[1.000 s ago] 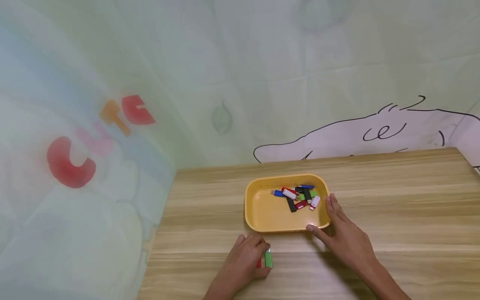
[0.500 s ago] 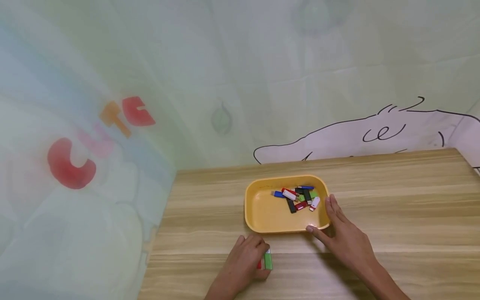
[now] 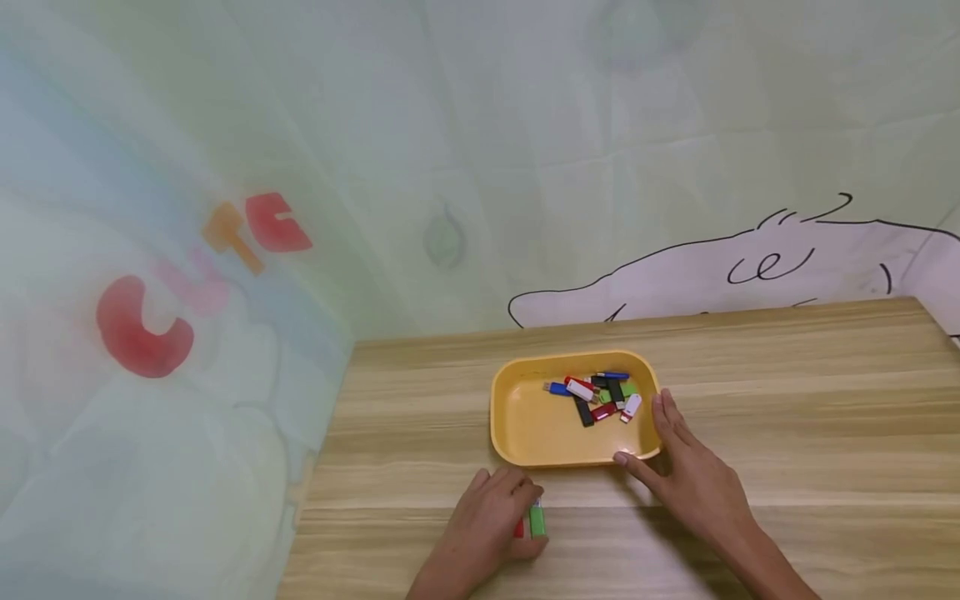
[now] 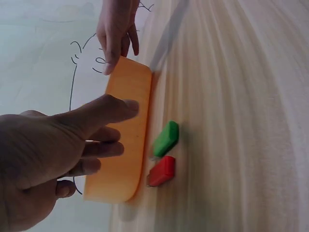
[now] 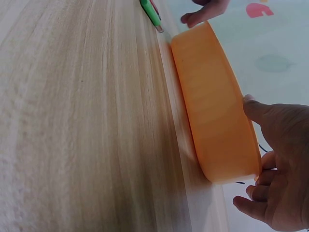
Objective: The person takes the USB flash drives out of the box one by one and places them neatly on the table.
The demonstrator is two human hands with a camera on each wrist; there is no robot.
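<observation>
Above a green USB stick (image 3: 537, 522) and a red USB stick (image 3: 519, 528), my left hand (image 3: 483, 525) hovers with loosely bent fingers. In the left wrist view both the green stick (image 4: 166, 139) and the red stick (image 4: 162, 171) lie side by side on the table, apart from the fingers. My right hand (image 3: 697, 483) holds the near right corner of a yellow plastic tray (image 3: 525, 429), thumb at the near rim and fingers against the right end. Inside the tray, several USB sticks (image 3: 585, 412) lie in a loose pile toward the right.
The tray stands on a wood-grain table (image 3: 810, 400). A pale printed curtain (image 3: 525, 183) hangs behind the table and along its left side. Bare tray floor shows left of the pile.
</observation>
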